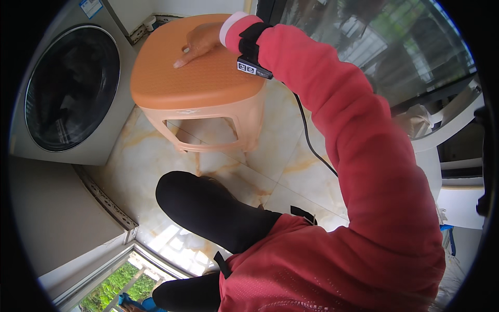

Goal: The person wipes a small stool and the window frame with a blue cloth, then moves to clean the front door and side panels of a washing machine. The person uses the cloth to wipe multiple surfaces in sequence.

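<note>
My right hand (199, 43), at the end of a red sleeve, rests on the orange seat of a plastic stool (167, 84). The thumb points away from the bent fingers; a small pale spot shows between them, and what lies under the palm is hidden. A black strap with a small black device (254, 68) goes round that wrist. At the bottom left edge, beside a window, my left hand (130, 308) is partly in view and grips a blue cloth (147, 304). My knees in black trousers (210, 206) lie between the two hands.
A grey front-loading washing machine (124, 62) stands left of the stool. A black cable (308, 132) runs down beside my right sleeve. Glass panes (351, 35) are at the upper right, a window frame (97, 279) at the lower left. The floor is marble-patterned tile (249, 171).
</note>
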A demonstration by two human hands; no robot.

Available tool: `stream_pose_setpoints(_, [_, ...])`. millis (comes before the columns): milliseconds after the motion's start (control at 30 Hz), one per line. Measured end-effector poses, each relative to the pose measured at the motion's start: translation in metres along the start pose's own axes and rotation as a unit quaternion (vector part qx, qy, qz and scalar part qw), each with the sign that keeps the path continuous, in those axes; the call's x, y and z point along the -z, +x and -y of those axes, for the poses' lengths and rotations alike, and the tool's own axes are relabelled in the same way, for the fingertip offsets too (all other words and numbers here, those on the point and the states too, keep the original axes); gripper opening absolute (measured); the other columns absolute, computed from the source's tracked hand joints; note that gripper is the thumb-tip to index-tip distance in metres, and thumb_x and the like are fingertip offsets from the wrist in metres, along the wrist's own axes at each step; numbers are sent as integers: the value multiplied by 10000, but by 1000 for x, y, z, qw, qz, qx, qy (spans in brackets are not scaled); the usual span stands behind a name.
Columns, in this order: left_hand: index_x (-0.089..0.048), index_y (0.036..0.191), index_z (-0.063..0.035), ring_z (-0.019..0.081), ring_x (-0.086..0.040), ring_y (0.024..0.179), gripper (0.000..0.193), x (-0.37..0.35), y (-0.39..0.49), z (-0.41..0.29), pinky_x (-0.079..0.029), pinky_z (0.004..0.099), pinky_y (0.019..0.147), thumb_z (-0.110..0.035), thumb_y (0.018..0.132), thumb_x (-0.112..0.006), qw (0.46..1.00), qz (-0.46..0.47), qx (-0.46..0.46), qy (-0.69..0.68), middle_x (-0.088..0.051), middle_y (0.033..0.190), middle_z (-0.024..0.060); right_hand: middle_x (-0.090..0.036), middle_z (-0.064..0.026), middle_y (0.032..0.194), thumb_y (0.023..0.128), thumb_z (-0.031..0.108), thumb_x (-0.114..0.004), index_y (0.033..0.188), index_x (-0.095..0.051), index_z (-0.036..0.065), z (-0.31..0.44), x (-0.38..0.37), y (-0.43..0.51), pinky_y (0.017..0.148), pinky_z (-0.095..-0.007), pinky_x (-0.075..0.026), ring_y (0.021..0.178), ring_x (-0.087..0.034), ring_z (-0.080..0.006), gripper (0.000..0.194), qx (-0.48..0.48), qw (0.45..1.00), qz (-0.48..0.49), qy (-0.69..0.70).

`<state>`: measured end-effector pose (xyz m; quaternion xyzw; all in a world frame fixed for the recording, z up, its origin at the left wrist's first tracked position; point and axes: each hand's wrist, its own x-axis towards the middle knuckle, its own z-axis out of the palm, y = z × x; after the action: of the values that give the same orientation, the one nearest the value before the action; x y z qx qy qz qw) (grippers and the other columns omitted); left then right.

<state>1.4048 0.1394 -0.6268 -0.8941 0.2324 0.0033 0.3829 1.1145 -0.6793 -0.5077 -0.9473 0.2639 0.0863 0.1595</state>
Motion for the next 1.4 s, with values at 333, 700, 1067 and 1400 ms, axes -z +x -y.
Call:
stream_pose_setpoints(333, [-625, 1157, -28, 276, -490, 1168, 326, 37, -12, -7, -351, 412, 1023, -174, 926, -448, 997, 10, -64, 38, -601, 1184, 121, -579, -32, 641, 693, 716, -623, 1053, -679, 127, -15, 1, -38, 435, -309, -357, 487, -488, -178, 693, -33, 996, -60, 62])
stream_pose_setpoints(700, [-549, 1240, 26, 319, -304, 1347, 367, 62, 3, -24, -276, 383, 1112, -93, 909, -445, 996, 84, 3, -33, -467, 1371, 140, -596, -59, 749, 801, 550, -631, 958, -678, 78, -68, 27, -118, 512, -285, -419, 597, -536, -152, 500, -158, 981, -71, 85])
stream_pose_setpoints(1067, [-585, 1162, 37, 304, -248, 1393, 303, -5, 16, -3, -294, 401, 1120, -86, 921, -449, 999, -11, 18, -30, -435, 1413, 105, -657, -127, 833, 856, 526, -573, 987, -663, 19, -114, 17, -144, 553, -329, -463, 635, -591, -213, 531, -163, 978, -103, 76])
stream_pose_setpoints(1400, [-537, 1230, 21, 302, -230, 1404, 344, -6, -10, -23, -268, 392, 1131, -57, 928, -392, 997, 69, -26, -9, -383, 1451, 122, -674, -71, 869, 882, 96, -623, 1114, -647, 59, -14, -67, -205, 641, -252, -499, 699, -602, -104, 236, 112, 953, -257, 117])
